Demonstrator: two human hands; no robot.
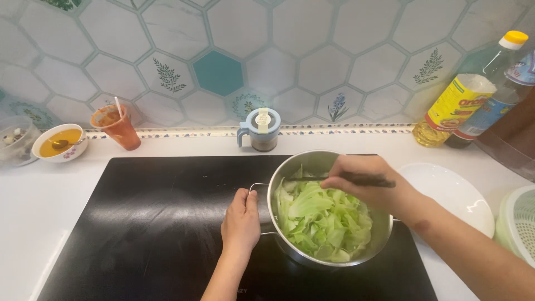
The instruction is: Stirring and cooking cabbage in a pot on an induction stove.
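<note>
Head view: the left hand [241, 221] is wrapped around the wire handle [257, 188] of a steel pot [290, 170] of cabbage [323, 220]; the right hand [362, 181] pinches a dark utensil [368, 180] above it. The pot sits on a black cooktop [156, 223], set in a white counter [33, 200] below a hexagon-tiled wall [312, 67].

A home kitchen: black cooktop [167, 223], tiled backsplash [312, 61], oil bottles [454, 108].
</note>
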